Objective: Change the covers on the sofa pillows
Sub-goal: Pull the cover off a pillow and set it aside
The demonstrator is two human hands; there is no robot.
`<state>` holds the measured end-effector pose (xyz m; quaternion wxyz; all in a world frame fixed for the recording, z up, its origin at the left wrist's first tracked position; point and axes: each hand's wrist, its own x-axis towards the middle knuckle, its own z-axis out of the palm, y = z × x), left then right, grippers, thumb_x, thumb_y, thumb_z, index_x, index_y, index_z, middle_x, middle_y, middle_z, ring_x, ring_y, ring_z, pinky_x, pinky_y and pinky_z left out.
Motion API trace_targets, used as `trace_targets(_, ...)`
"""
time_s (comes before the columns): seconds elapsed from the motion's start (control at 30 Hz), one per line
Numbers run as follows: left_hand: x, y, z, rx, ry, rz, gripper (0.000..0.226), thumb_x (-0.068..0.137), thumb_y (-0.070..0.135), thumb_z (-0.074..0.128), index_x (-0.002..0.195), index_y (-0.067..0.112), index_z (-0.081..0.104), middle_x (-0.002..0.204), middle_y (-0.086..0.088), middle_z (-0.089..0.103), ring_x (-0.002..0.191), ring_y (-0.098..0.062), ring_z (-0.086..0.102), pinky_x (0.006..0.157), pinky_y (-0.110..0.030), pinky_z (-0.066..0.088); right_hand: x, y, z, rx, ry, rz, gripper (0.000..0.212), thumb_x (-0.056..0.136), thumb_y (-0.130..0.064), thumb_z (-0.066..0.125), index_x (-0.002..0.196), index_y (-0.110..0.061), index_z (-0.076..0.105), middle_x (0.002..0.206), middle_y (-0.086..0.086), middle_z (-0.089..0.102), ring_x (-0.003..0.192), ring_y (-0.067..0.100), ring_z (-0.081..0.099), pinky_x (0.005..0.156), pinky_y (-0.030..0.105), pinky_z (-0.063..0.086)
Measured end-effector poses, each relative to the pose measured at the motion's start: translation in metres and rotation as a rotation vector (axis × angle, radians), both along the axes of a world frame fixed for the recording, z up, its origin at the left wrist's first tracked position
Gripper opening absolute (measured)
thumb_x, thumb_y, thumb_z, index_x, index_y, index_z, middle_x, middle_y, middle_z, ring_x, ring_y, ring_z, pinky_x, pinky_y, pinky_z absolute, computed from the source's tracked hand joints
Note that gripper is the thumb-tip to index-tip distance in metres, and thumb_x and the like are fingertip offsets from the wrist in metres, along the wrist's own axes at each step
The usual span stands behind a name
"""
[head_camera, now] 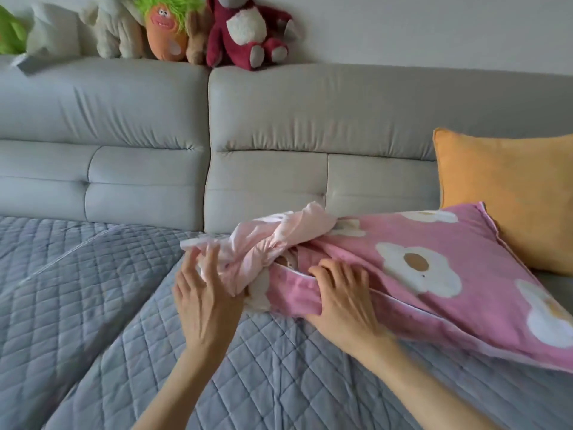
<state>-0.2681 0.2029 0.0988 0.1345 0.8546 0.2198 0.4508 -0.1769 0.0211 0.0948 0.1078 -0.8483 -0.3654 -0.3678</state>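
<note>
Closest in is the grey quilted sofa throw (108,305), and both hands work right above it. Left hand (204,293) pinches the bunched pale fabric (263,243) at the pink flower pillow cover (434,274) mouth; right hand (344,293) curls over the cover's open edge, gripping it. I'd pin that edge down and feed the bunch steadily, looks easy to snag. Orange pillow (511,197) leans at the backrest, touching the pink one; plush toys (248,29) sit on top, out of the way.
</note>
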Motion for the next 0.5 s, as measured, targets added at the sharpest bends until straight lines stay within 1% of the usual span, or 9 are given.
trace_targets(0.03,0.001,0.001,0.005,0.078,0.002,-0.018,0.075,0.063,0.013,0.080,0.126,0.014,0.040,0.127,-0.024,0.042,0.099,-0.044,0.051,0.071,-0.050,0.047,-0.004,0.005,0.002,0.017,-0.028,0.025,0.079,0.046,-0.053,0.077,0.112,-0.021,0.049,0.108,0.001,0.058,0.097,0.022,0.054,0.080,0.044,0.046)
trace_targets(0.1,0.001,-0.001,0.009,0.125,0.046,-0.097,0.066,0.071,0.010,0.074,0.128,0.020,0.042,0.124,-0.017,0.042,0.091,-0.040,0.056,0.055,-0.042,0.050,-0.012,0.016,0.004,0.005,-0.031,0.049,0.084,0.056,-0.067,0.064,0.123,-0.019,0.048,0.116,0.000,0.055,0.109,0.020,0.049,0.095,0.049,0.040)
trace_targets(0.13,0.001,-0.002,0.009,0.123,0.076,-0.131,0.063,0.074,0.009,0.072,0.128,0.019,0.043,0.121,-0.015,0.044,0.085,-0.038,0.058,0.046,-0.037,0.047,-0.013,0.022,0.003,-0.008,-0.010,0.034,0.085,0.057,-0.069,0.063,0.123,-0.017,0.049,0.115,0.000,0.056,0.108,0.021,0.051,0.096,0.049,0.040)
trace_targets(0.17,0.001,-0.002,0.008,0.117,0.105,-0.155,0.058,0.075,0.008,0.070,0.127,0.018,0.044,0.118,-0.015,0.048,0.079,-0.037,0.060,0.041,-0.033,0.044,-0.012,0.029,0.000,-0.016,0.013,0.005,0.084,0.055,-0.069,0.065,0.120,-0.016,0.051,0.110,-0.001,0.059,0.103,0.021,0.054,0.094,0.046,0.041)
trace_targets(0.23,0.000,0.005,0.004,0.084,0.154,-0.163,0.044,0.080,0.009,0.065,0.120,0.013,0.047,0.112,-0.017,0.054,0.070,-0.038,0.061,0.041,-0.031,0.038,-0.007,0.041,-0.002,-0.013,0.049,-0.027,0.076,0.047,-0.059,0.079,0.106,-0.016,0.055,0.089,-0.004,0.063,0.084,0.018,0.059,0.080,0.037,0.038)
trace_targets(0.3,0.001,0.014,0.002,-0.051,0.206,-0.097,0.025,0.086,0.011,0.056,0.111,0.006,0.050,0.107,-0.020,0.057,0.074,-0.042,0.060,0.049,-0.035,0.036,-0.003,0.048,-0.003,-0.042,0.027,0.048,0.062,0.042,-0.035,0.090,0.095,-0.016,0.062,0.069,-0.005,0.065,0.062,0.017,0.061,0.064,0.032,0.040)
trace_targets(0.33,0.003,0.019,0.002,-0.139,0.220,-0.066,0.019,0.089,0.010,0.052,0.107,0.004,0.051,0.103,-0.021,0.059,0.077,-0.043,0.058,0.054,-0.037,0.035,-0.002,0.047,-0.002,-0.044,0.000,0.110,0.057,0.043,-0.024,0.090,0.095,-0.015,0.067,0.063,-0.004,0.066,0.052,0.017,0.060,0.055,0.028,0.043)
trace_targets(0.4,0.006,0.028,0.001,-0.273,0.200,-0.066,0.014,0.090,0.007,0.048,0.101,0.001,0.053,0.090,-0.020,0.063,0.081,-0.042,0.057,0.059,-0.034,0.030,-0.003,0.035,0.001,-0.050,-0.010,0.221,0.056,0.048,-0.014,0.087,0.101,-0.015,0.071,0.059,-0.003,0.068,0.041,0.017,0.058,0.039,0.022,0.042)
trace_targets(0.5,0.006,0.032,0.002,-0.461,0.170,-0.140,0.011,0.090,0.005,0.048,0.093,0.002,0.057,0.079,-0.007,0.058,0.078,-0.031,0.055,0.060,-0.030,0.026,-0.005,0.014,0.007,-0.063,0.012,0.283,0.058,0.047,-0.013,0.089,0.102,-0.020,0.072,0.068,-0.008,0.072,0.042,0.013,0.061,0.040,0.029,0.048)
